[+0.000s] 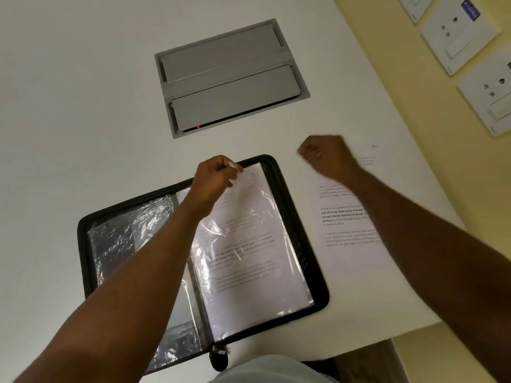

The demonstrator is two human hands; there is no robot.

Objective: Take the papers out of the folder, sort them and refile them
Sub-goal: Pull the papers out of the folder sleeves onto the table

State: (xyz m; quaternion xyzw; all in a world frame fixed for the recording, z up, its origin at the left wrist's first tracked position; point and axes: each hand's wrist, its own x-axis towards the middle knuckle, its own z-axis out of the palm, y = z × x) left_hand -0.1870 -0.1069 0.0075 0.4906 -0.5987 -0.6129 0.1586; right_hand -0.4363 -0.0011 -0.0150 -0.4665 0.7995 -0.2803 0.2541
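We are mid-extraction: left hand [218,175] pinches the top sleeve [249,233] of the open zip folder [318,288]; right hand [326,156], blurred, apparently fisted, hovers over removed papers [345,217] alongside. Next, draw out the sleeved sheet.

free: table [69,106] left of folder [318,294] | blocked: right, loose papers [351,228]; far, cable hatch [232,78]

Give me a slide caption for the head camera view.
Left hand pinches a plastic sleeve in the open folder; right hand hovers over loose papers.
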